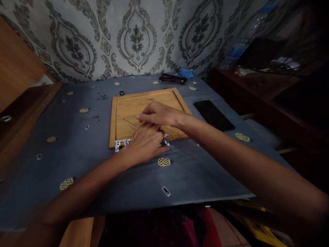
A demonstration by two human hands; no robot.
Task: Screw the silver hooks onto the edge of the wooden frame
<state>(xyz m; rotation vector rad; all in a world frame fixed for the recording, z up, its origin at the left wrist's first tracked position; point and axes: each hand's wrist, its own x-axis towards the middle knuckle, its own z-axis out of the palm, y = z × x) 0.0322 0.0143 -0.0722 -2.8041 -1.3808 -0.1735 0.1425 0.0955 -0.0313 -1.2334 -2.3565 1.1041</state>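
Observation:
A wooden panel (125, 109) with a raised frame lies flat on the blue patterned tablecloth. Along its near edge sits a row of silver metal hinge pieces (118, 145). My left hand (146, 140) is curled over that edge, fingers and thumb closed around a hinge (166, 140) near the middle. Just above it, my right hand (159, 114) has its fingers closed, touching or nearly touching the left knuckles; what they pinch is hidden. A thin metal rod (131, 122) sticks out leftward from between the hands; which hand holds it, I cannot tell.
A black phone (214, 115) lies right of the panel. Glasses (173, 79) and a blue cloth (186, 73) are at the back. Small metal parts (102, 96) and screws (96, 117) lie to the left. A dark side table (231, 77) bearing a plastic bottle (235, 55) stands at right.

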